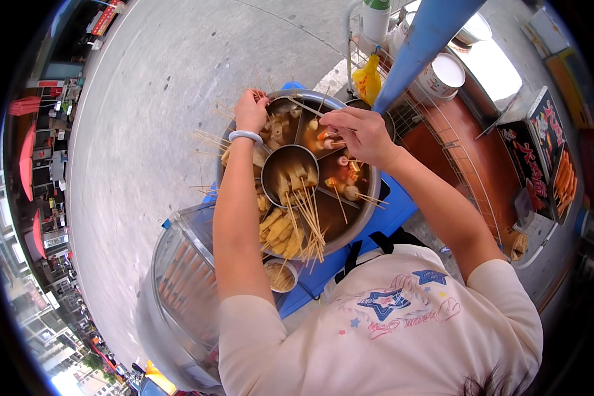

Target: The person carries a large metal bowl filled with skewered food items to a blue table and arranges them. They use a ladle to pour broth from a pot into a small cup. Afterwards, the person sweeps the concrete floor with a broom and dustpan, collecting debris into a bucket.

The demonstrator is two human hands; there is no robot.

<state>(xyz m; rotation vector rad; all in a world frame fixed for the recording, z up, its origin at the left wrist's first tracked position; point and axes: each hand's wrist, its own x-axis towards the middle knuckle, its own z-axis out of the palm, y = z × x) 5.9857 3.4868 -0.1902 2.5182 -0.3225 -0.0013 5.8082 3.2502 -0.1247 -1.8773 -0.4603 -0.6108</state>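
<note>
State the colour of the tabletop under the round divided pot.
Bright blue; the head view shows the tabletop best, beside the pot.

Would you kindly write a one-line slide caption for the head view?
Right hand holds a thin tool over a divided pot of skewered food, left hand at its far-left rim.

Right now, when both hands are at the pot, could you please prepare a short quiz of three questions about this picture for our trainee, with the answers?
1. Multiple choice: which wrist wears the pale bracelet?
A. The right
B. The left
C. Both

2. True or false: the right hand holds a thin tool over the metal pot.

3. Fill in the missing word: the middle compartment, with several skewers in it, has a ____ rim.

Key: 1. B. 2. True. 3. Round.
</note>
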